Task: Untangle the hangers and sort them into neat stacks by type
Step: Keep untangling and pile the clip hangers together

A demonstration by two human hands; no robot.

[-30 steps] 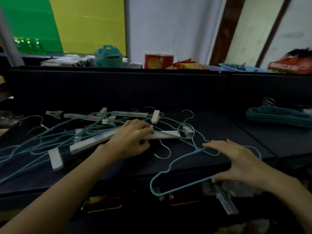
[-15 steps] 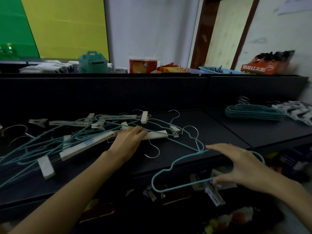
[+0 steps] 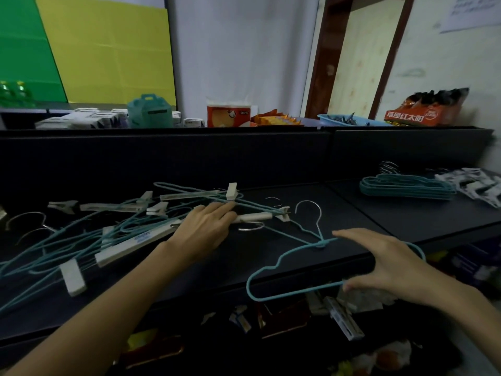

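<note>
A tangled pile of teal wire hangers and white clip hangers (image 3: 113,229) spreads over the left of the dark counter (image 3: 352,221). My left hand (image 3: 206,226) lies flat on the pile, pressing a white clip hanger (image 3: 135,242). My right hand (image 3: 387,264) grips one teal wire hanger (image 3: 282,267) by its right end, thumb under the bottom bar. That hanger overhangs the counter's front edge. Its hook (image 3: 309,213) still lies near the pile. A neat stack of teal hangers (image 3: 406,187) sits at the far right.
White clip hangers (image 3: 477,183) lie heaped right of the teal stack. A dark back wall (image 3: 244,156) rises behind the counter, with boxes and snack packs on top. Clips and clutter (image 3: 341,321) lie on the floor below the edge.
The view has swung to the right, bringing the sorted stacks into sight. My left hand flattened on the pile. My right hand has kept its grip on the teal hanger.
</note>
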